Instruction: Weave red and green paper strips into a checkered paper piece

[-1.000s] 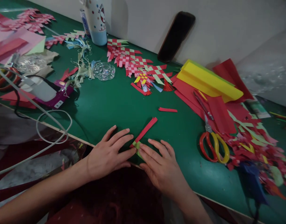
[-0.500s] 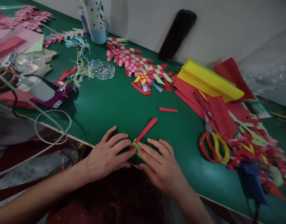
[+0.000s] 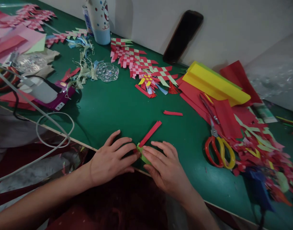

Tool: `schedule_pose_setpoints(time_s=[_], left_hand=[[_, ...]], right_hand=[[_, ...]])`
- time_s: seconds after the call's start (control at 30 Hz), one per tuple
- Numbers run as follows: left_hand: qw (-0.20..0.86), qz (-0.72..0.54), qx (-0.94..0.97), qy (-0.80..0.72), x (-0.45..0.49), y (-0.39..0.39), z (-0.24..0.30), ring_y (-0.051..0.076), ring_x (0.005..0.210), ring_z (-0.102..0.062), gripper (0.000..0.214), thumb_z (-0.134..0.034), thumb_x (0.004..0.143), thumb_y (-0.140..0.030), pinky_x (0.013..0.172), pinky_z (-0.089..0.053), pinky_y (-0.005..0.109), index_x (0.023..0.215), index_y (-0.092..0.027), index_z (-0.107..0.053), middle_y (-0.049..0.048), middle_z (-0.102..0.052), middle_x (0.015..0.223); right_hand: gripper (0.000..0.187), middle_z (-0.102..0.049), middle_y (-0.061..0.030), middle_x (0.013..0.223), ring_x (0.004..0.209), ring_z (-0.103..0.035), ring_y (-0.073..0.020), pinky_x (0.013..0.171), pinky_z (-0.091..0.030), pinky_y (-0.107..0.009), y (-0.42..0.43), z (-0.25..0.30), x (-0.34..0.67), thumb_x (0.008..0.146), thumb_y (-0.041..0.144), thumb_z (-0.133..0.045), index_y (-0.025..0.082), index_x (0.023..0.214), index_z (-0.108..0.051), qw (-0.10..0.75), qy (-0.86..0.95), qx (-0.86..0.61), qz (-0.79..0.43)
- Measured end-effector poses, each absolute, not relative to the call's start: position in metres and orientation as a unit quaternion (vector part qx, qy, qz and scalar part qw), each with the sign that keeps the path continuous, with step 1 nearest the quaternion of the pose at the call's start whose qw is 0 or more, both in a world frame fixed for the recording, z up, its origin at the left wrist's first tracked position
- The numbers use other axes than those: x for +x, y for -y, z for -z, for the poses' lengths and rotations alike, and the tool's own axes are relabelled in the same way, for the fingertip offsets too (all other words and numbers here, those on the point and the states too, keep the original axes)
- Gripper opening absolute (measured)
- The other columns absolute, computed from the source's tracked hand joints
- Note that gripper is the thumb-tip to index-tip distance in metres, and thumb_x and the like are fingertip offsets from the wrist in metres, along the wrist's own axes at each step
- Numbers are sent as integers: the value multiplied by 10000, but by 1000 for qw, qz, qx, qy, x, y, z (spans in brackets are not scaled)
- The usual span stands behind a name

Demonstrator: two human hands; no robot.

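Near the front edge of the table, a small piece of interlaced paper strips lies between my hands. Its red paper strip (image 3: 150,134) sticks out toward the upper right, while its green paper strip (image 3: 145,158) runs down beneath my fingertips. My left hand (image 3: 113,156) pinches the left side with index finger and thumb, its other fingers spread. My right hand (image 3: 164,163) has its fingertips on the green strip and the thumb below it. The fingers partly cover the fold. A short loose red strip (image 3: 173,113) lies just beyond.
Red-and-yellow scissors (image 3: 219,151) lie at right, beside paper scraps (image 3: 263,153) and yellow paper (image 3: 215,84). Woven paper fish (image 3: 137,62), a bead dish (image 3: 107,72), a bottle (image 3: 101,27) and a phone (image 3: 183,36) stand or lie farther back. A white cable (image 3: 71,124) loops at left.
The right fingers and thumb have shifted slightly on the green strip, and more of it shows. My left hand stays almost in place. The whole view has moved a little.
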State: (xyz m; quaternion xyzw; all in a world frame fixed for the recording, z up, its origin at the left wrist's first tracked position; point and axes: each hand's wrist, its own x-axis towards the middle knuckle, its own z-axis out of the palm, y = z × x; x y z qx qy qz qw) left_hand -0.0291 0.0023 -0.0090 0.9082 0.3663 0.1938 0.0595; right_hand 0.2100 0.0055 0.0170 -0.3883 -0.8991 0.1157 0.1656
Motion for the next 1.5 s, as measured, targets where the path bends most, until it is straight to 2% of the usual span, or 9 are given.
schedule_pose_setpoints(time_s=[0.17,0.3,0.43,0.87,1.1,1.3,1.5], left_hand=[[59,-179,911,-368,-29,-2,9,242,1284,-457,384,-605,899,-502,1199,-157,528,1227,-301,-603,3,-561,1380],[56,-185,911,-363,-29,-3,10,232,1283,-462,365,-593,911,-492,1212,-109,515,1222,-300,-608,-17,-592,1350],[56,-182,911,-366,-29,-3,9,228,1281,-467,379,-592,911,-497,1213,-109,506,1237,-305,-600,-21,-594,1348],[55,-179,910,-370,-28,-2,9,231,1280,-468,370,-601,908,-483,1207,-141,516,1225,-293,-606,-8,-575,1371],[48,-186,910,-367,-27,-1,8,220,1241,-496,367,-640,888,-456,1204,-169,506,1208,-279,-615,-1,-624,1272],[44,-183,916,-355,-27,-2,6,229,1236,-486,393,-573,923,-492,1221,-58,495,1245,-270,-600,-14,-646,1252],[38,-181,917,-354,-23,-4,0,239,1219,-489,448,-513,924,-569,1213,-72,518,1216,-246,-619,23,-663,1186]], right_hand=[[289,-700,-32,1208,1203,-515,-231,1068,-323,-466,-7,-18,211,957,303,-539,231,1219,-635,164,893,-401,-117],[279,-699,-51,1190,1168,-524,-235,1032,-365,-446,-13,-20,212,972,293,-506,209,1195,-651,185,881,-423,-100],[289,-693,-78,1165,1108,-523,-244,966,-397,-421,-18,-21,212,971,294,-504,174,1182,-661,167,883,-431,-82],[286,-661,-81,1213,1127,-507,-248,962,-390,-438,-13,-18,214,964,318,-514,219,1183,-669,136,893,-423,-72],[322,-650,-89,1236,1144,-512,-243,965,-415,-422,-26,-18,216,955,300,-525,208,1242,-639,124,895,-424,-58],[283,-650,-69,1247,1130,-508,-239,948,-416,-421,-39,-18,213,965,257,-501,214,1197,-657,110,903,-410,-62],[290,-656,-56,1244,1118,-497,-238,935,-405,-421,-40,-13,214,958,218,-499,237,1199,-658,128,898,-414,-73]])
